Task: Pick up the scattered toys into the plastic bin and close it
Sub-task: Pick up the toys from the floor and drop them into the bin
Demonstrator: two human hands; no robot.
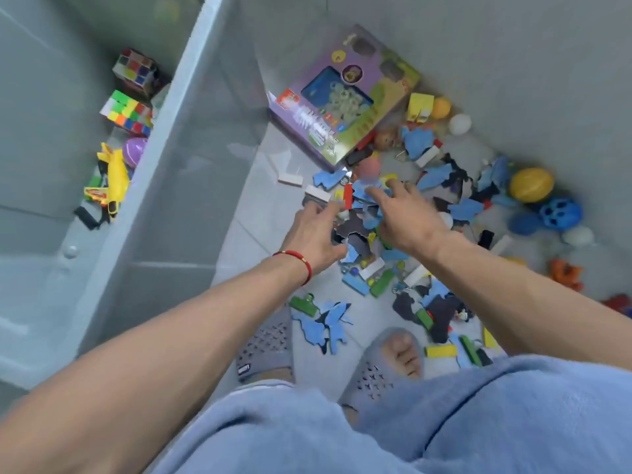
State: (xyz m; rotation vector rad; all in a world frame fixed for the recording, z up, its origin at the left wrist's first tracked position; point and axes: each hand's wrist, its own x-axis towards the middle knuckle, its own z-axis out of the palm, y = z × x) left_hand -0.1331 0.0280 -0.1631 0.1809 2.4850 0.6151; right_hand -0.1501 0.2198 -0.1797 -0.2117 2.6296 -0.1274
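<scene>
Left hand (pixel 316 230) low over toy pile (pixel 369 220), fingers bent down into blue and dark flat pieces; real grip or not, cannot tell. Right hand (pixel 407 213) spread wide, fingers pressing on top of same pile. Grey tile floor (pixel 246 213), grey wall behind. Clear plastic bin (pixel 164 138) on left, open; cube puzzles (pixel 128 112) and yellow toy plane (pixel 111 176) inside. Purple game box (pixel 345 97), yellow ball (pixel 530 184), blue ball (pixel 561 213) lie near pile. Grey slippers (pixel 265 343) below hands.
</scene>
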